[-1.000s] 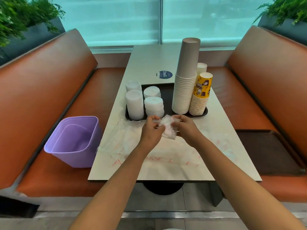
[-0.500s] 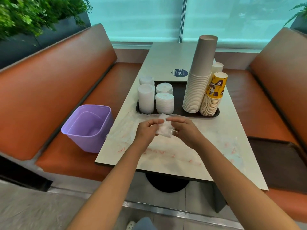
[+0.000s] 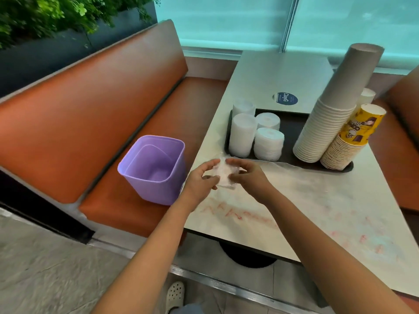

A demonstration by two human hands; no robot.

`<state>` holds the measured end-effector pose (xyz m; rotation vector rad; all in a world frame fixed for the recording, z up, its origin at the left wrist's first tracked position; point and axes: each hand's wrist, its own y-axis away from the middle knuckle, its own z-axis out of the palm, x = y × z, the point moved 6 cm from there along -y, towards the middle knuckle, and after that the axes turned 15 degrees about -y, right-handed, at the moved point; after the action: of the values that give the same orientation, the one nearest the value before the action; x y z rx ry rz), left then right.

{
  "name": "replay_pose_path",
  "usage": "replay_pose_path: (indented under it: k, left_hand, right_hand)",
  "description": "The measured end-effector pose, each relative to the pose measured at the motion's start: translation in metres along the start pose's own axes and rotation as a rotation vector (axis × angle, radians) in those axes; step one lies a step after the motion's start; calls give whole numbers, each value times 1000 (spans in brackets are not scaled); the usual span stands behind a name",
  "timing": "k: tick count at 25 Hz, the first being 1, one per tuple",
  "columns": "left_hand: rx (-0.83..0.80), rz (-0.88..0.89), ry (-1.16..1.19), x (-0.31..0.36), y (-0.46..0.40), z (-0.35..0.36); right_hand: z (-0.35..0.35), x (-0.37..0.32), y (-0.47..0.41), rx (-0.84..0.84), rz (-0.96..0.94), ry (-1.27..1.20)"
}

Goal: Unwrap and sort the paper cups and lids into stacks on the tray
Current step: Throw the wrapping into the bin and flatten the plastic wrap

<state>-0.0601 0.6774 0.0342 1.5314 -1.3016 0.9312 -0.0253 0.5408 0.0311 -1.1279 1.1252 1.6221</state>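
Note:
My left hand [image 3: 200,181] and my right hand [image 3: 248,177] together hold a crumpled clear plastic wrapper [image 3: 224,175] above the table's near left corner. Behind them a dark tray [image 3: 289,132] carries several stacks of white lids [image 3: 268,143], a tall stack of white paper cups [image 3: 326,130] leaning right, and a shorter stack of yellow printed cups [image 3: 349,143]. Another small white cup stack [image 3: 366,96] shows behind the tall one.
A purple bin [image 3: 154,168] stands on the orange bench seat [image 3: 127,200] just left of the table edge. Flat clear plastic with red print [image 3: 294,207] covers the near tabletop. A round blue sticker [image 3: 285,99] lies behind the tray.
Both hands have carried the balled wrapper leftward toward the table's left edge, closer to the purple bin. My view has swung left.

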Motion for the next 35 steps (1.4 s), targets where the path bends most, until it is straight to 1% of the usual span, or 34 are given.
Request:
replay_pose_path:
  k: [4,8,11,13,17,20,23,25,27,29,31,32,33,34,35]
  left_hand:
    - [44,-85,22,-39,-28,-78]
    - [128,-209,-48,-81,-72,-160]
    - [189,-355,-187,-116,-112,-202]
    - [161,-452,-259,-147,-146,-219]
    - [9,-598,-222,-206,-207,-218]
    - [-33,-734,-185,-249,-240,-208]
    - [-115,-825,-177,-270,-259,-194]
    - [-173,-880,-183,-283,-267,-187]
    - [-240,-982,-183,-304,-268,-180]
    - [-320,-1073,-252,-333,-267,-172]
    - [-414,-1069,-368,-365,-272,-164]
    - [-450,-1051,-412,-360,-271,-163]
    - [-470,-1034,-422,-342,-267,-164]
    - [-469,-974,-453,-311,-264,-167]
    - [-439,-926,-479,-284,-263,-171]
  right_hand:
    - [79,13,-50,-19,8,79]
    - [146,41,-110,54,-5,235]
    - [169,77,-151,120,108,366]
    - [177,100,-178,181,196,377]
    - [179,137,-203,313,368,370]
    - [182,160,-211,366,455,370]
    - [181,170,-212,439,474,369]
    - [180,172,-212,456,466,374]
    - [179,172,-214,462,454,370]
    - [177,172,-215,463,458,367]
    - [175,174,-215,462,474,362]
    - [175,173,-215,461,480,357]
    - [176,171,-215,458,486,352]
    - [178,167,-214,449,486,353]
    - [180,162,-213,437,485,365]
